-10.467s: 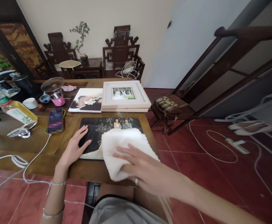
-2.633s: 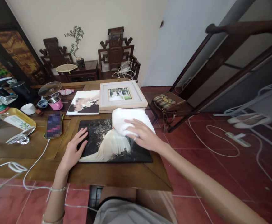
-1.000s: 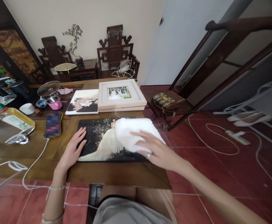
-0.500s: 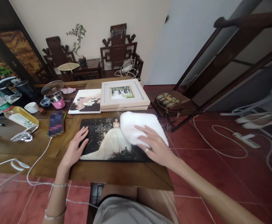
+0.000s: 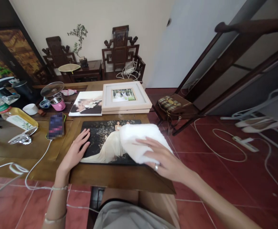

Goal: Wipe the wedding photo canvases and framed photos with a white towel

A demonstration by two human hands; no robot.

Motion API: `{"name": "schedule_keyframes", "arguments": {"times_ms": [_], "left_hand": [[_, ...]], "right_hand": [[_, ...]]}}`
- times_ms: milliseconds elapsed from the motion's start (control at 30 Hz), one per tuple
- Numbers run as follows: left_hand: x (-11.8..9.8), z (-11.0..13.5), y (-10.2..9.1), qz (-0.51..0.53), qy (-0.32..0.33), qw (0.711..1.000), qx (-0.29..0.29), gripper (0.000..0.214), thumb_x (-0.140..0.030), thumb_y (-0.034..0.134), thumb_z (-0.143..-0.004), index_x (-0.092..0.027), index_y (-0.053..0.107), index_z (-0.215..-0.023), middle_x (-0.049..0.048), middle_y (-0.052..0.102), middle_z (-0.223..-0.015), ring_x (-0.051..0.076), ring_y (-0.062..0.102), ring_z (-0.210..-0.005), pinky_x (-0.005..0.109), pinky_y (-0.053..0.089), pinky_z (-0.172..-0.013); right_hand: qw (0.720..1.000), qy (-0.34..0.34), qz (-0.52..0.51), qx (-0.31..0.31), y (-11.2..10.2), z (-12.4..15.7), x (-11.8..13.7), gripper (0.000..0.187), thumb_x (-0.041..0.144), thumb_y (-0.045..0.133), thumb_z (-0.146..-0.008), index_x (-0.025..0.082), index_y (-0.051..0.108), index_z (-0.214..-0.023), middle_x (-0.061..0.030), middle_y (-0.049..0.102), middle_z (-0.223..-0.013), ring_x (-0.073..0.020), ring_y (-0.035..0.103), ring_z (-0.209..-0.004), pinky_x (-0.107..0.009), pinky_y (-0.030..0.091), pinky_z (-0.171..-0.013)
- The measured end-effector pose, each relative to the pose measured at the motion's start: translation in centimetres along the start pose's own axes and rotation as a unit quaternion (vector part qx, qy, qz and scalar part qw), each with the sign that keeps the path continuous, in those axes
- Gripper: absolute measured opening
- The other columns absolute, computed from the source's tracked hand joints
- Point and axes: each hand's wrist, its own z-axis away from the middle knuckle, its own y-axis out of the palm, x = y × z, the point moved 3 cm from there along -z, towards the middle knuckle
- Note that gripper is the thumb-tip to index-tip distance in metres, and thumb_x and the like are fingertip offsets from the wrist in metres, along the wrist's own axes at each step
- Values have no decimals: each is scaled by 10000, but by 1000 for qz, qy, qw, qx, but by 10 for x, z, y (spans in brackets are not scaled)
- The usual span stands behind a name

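A dark photo print showing a figure in a white dress lies flat near the front edge of the wooden table. My left hand rests open on the print's left edge, fingers spread flat. My right hand presses down on a folded white towel that covers the print's right side, fingers stretched flat over the cloth.
Behind the print lie a framed photo on a stack and another print. To the left are a phone on a white cable, a pink cup, a bottle. Red tiled floor with cables at right.
My right hand has drawn the towel back toward me along the print's right side, after wiping up near the far edge earlier. My left hand has stayed on the left edge.
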Motion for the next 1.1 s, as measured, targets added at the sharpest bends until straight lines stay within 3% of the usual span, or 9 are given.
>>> {"name": "schedule_keyframes", "arguments": {"times_ms": [167, 267, 400, 600, 733, 867, 1100], "left_hand": [[-3, -1, -1, 1, 5, 1000, -7, 463, -409, 410, -985, -230, 481, -1406, 81, 391, -1529, 236, 276, -1449, 492, 231, -1178], [-4, -1, -1, 6, 4, 1000, -20, 456, -403, 416, -983, -225, 495, -1395, 77, 411, -1517, 231, 288, -1445, 481, 237, -1180], [-5, -1, -1, 12, 2, 999, -30, 448, -393, 427, -981, -218, 504, -1386, 77, 433, -1504, 226, 305, -1438, 472, 242, -1180], [-5, -1, -1, 6, 3, 999, -33, 447, -392, 420, -983, -210, 508, -1382, 80, 439, -1499, 233, 311, -1436, 487, 249, -1176], [-5, -1, -1, -3, 4, 1000, -26, 456, -402, 416, -983, -214, 499, -1390, 80, 425, -1508, 238, 295, -1442, 492, 249, -1176], [-5, -1, -2, -2, 9, 1000, -22, 458, -406, 416, -982, -221, 493, -1395, 78, 414, -1516, 242, 294, -1442, 500, 251, -1174], [-5, 0, -2, -1, 6, 1000, -22, 453, -387, 426, -982, -203, 497, -1390, 87, 423, -1509, 225, 299, -1441, 465, 251, -1178]], "right_hand": [[999, 39, 14, -35, 2, -43, -44, 223, 253, 486, -939, 220, 696, -1004, -116, 669, -1238, -285, 527, -1279, -551, 380, -1086], [997, 52, 28, -58, 4, -56, -51, 240, 257, 473, -944, 208, 690, -1034, -123, 694, -1180, -300, 542, -1259, -563, 394, -1065], [998, 33, 37, -43, 8, -44, -29, 200, 218, 490, -926, 203, 685, -967, -127, 708, -1136, -289, 508, -1297, -569, 343, -1105], [999, -20, 1, 27, 6, -3, 32, 173, 172, 521, -857, 227, 678, -904, -98, 579, -1375, -288, 430, -1361, -577, 322, -1121], [997, -42, -32, 63, 5, 8, 51, 165, 189, 518, -853, 226, 674, -895, -81, 574, -1385, -276, 408, -1377, -550, 302, -1143], [998, -34, -31, 43, 3, -2, 32, 179, 215, 512, -886, 229, 687, -921, -109, 568, -1386, -263, 447, -1350, -523, 338, -1128], [1000, 9, 20, -10, 6, -52, -35, 228, 250, 477, -942, 225, 692, -1017, -119, 660, -1248, -277, 507, -1298, -553, 363, -1099]]}}
